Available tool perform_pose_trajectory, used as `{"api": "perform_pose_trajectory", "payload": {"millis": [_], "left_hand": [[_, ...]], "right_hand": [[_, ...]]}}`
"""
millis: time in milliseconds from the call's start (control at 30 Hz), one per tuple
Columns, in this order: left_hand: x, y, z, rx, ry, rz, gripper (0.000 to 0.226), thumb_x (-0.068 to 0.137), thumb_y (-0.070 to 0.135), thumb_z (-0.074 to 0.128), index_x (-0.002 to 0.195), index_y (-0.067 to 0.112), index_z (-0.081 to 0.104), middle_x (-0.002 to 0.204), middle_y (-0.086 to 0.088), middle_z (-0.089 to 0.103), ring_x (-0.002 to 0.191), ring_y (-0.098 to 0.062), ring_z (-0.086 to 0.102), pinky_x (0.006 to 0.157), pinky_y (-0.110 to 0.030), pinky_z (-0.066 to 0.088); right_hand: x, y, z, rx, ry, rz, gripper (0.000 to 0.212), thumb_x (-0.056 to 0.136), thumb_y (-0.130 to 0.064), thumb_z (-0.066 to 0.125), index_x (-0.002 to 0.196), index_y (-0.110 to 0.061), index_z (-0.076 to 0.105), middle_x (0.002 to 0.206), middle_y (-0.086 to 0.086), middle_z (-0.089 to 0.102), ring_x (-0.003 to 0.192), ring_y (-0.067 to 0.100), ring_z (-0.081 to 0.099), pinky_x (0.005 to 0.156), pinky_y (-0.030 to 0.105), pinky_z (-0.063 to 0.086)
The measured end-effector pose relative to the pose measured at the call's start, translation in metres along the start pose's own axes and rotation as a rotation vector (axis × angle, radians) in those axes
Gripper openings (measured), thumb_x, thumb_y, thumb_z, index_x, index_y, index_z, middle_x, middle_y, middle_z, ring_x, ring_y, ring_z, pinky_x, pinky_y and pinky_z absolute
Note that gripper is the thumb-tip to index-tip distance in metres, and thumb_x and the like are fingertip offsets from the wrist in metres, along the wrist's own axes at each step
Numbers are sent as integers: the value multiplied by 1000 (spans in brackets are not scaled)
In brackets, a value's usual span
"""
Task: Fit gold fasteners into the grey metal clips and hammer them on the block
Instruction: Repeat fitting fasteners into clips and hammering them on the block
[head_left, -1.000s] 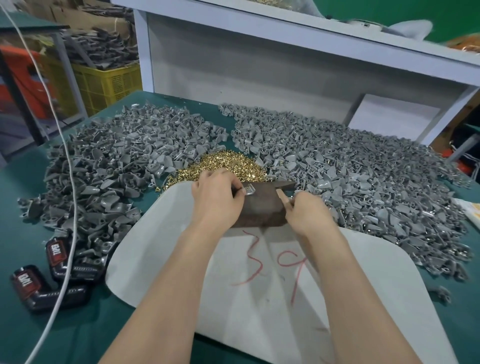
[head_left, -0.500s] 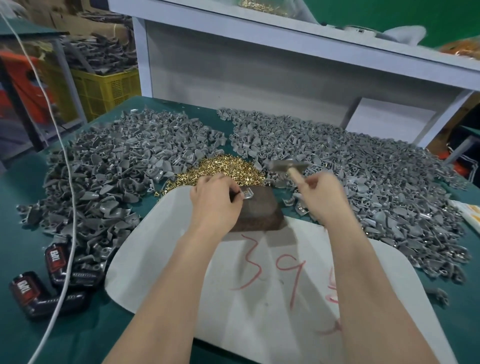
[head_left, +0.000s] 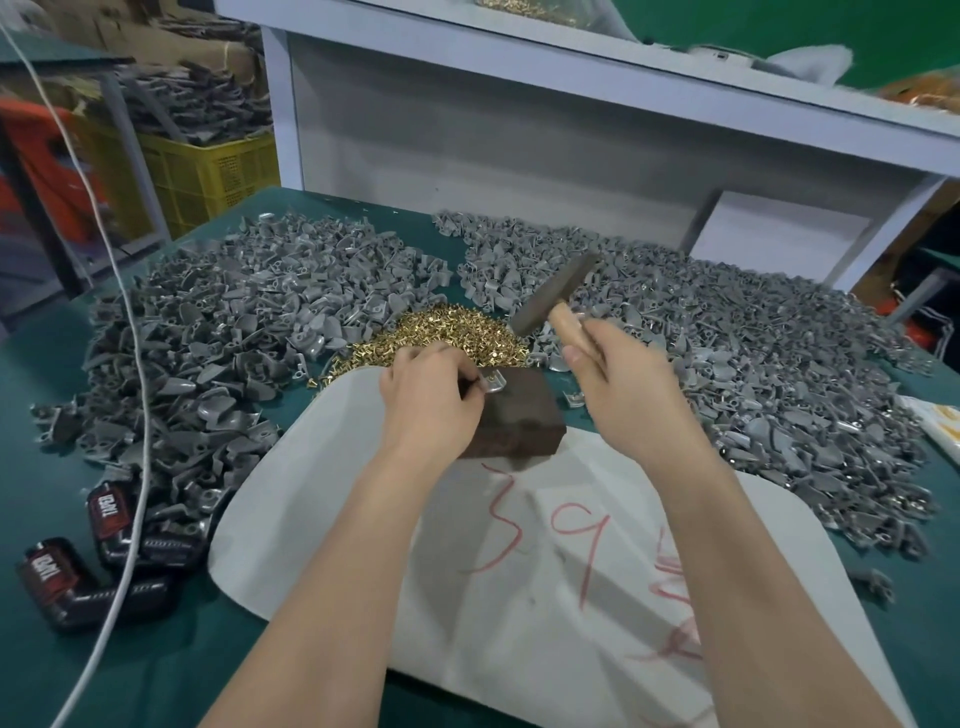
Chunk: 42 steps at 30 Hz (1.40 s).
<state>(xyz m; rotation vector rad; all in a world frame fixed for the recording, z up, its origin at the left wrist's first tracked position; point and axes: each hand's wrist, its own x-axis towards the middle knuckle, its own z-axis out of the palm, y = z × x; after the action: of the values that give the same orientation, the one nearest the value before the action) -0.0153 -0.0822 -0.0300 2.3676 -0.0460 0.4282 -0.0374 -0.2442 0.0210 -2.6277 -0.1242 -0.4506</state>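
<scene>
- Grey metal: one clip (head_left: 491, 383) lies on the far left corner of the dark block (head_left: 511, 415), and my left hand (head_left: 426, 400) pinches its near end with curled fingertips.
- The block sits on the far edge of the white sheet (head_left: 519, 571), around the middle of the green tabletop (head_left: 52, 467).
- My right hand (head_left: 618, 379) is clenched round the wooden handle of the hammer (head_left: 553, 293), whose head is tilted in the air beyond the block, clear of the clip.
- The gold fasteners (head_left: 447, 338) are heaped just beyond the block, meeting the sheet's far edge.
- Loose clips lie in a left heap (head_left: 218, 332) and a right heap (head_left: 727, 353), spreading towards the tabletop's side edges.
- Black battery packs (head_left: 78, 571) lie near the near-left corner, with a white cable (head_left: 124, 364) crossing them.
</scene>
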Motion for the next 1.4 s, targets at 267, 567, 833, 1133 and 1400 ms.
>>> {"api": "perform_pose_trajectory", "payload": {"millis": [267,567,833,1133,1400], "left_hand": [[1,0,0,7,27,-10,7,88,23,62,85,23,69,96,11,59,109,-22,41,77,-28,18],[1,0,0,10,23,-18,8,89,23,63,86,22,70,97,10,61,111,-21,41,76,-26,14],[1,1,-1,-5,21,-18,7,87,21,64,84,21,70,99,8,64,111,-22,42,78,-27,15],[-1,3,-5,-13,6,-38,20,89,23,63,72,31,57,87,15,51,111,-22,41,82,-30,17],[0,4,-6,-2,5,-31,14,90,32,61,78,36,56,99,16,57,112,-19,39,84,-33,19]], "right_hand": [[-16,-14,-4,-35,-36,-156,39,99,-26,47,137,-32,48,130,-7,60,109,21,60,88,24,42],[-17,-15,-3,-51,15,-165,38,99,-33,45,136,-40,46,128,-14,60,104,15,64,89,31,50],[-22,-15,4,-9,99,-205,38,99,-26,44,136,-34,47,112,-8,67,91,15,66,80,24,53],[16,21,20,212,56,164,41,98,-45,40,129,-21,53,87,-1,60,75,22,56,78,42,52],[14,39,45,-73,-184,197,34,99,-40,41,115,-21,64,104,10,65,95,32,58,84,38,48]]}}
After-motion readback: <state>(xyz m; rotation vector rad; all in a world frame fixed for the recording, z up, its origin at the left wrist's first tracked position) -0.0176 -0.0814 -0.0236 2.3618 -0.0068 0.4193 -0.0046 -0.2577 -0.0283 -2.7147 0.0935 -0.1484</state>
